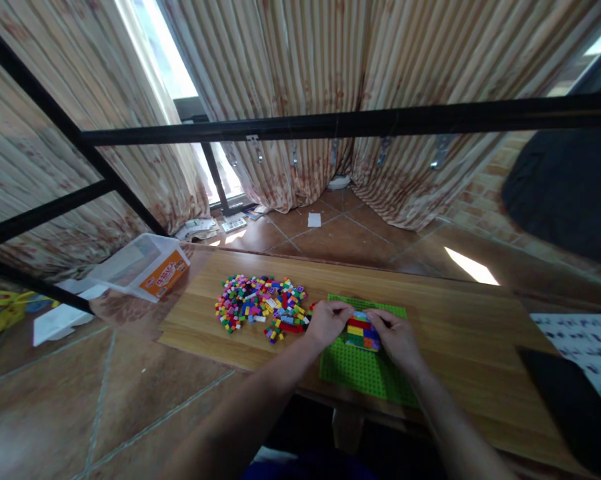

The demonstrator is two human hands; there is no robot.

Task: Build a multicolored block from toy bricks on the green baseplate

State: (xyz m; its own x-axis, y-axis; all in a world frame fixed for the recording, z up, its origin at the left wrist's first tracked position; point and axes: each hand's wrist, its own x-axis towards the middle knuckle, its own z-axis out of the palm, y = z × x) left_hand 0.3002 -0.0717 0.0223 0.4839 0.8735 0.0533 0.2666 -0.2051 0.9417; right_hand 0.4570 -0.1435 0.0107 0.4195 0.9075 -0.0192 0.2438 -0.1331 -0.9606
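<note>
A small build of toy bricks (361,333), with red, yellow, green, blue, orange and purple pieces, lies over the green studded baseplate (363,373). My left hand (329,321) has its thumb and fingers closed at the build's far left corner. Opposite it, my right hand (396,339) closes on the far right corner and side. A light blue brick (360,315) shows along the far edge between my fingertips. The fingers hide part of that edge, so I cannot tell which bricks each hand presses.
Loose coloured bricks (260,303) lie in a wide heap left of the baseplate on the wooden table (460,347). A clear plastic box (145,267) with an orange label stands past the table's left end. At the right are a dark flat object (563,393) and a printed sheet (580,340).
</note>
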